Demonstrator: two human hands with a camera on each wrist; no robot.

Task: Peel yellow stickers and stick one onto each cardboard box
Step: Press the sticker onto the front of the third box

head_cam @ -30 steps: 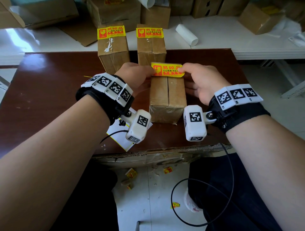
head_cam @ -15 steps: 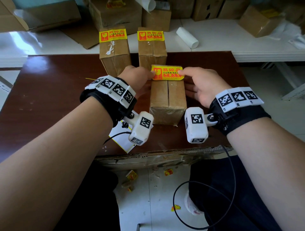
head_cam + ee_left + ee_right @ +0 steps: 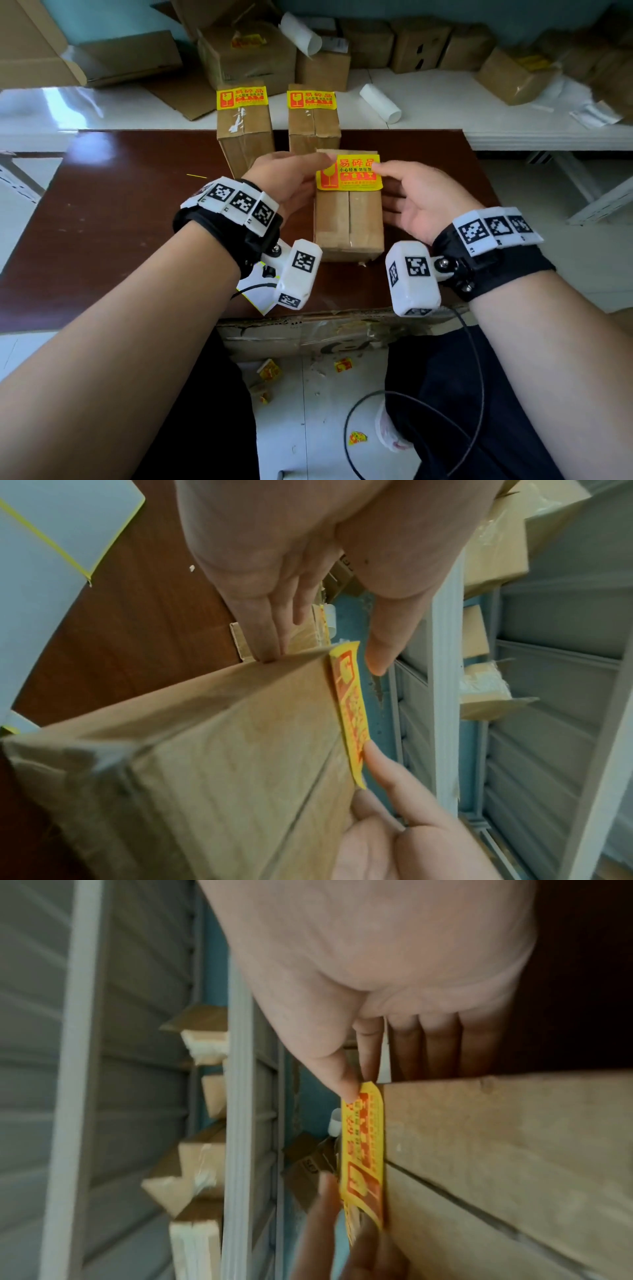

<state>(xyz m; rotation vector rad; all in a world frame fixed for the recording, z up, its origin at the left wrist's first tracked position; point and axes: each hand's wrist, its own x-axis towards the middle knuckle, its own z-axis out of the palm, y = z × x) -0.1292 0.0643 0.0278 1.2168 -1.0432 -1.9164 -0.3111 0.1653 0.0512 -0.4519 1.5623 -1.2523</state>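
Observation:
A yellow and red sticker lies flat on the far end of the nearest cardboard box, which stands on the brown table. My left hand is at the box's left side, fingers straight along it, with the thumb just off the sticker's left corner. My right hand is at the right side, and its thumb presses on the sticker's right end. Two more boxes, left and right, stand behind, each bearing a yellow sticker.
A white backing sheet with a yellow edge lies under my left wrist near the table's front edge. Behind the table a white bench holds a white roll and several cardboard boxes. Sticker scraps and a black cable lie on the floor.
The sticker, held by both hands above the box's far end a second ago, now lies down on the box top. Both hands have loosened from pinching its ends.

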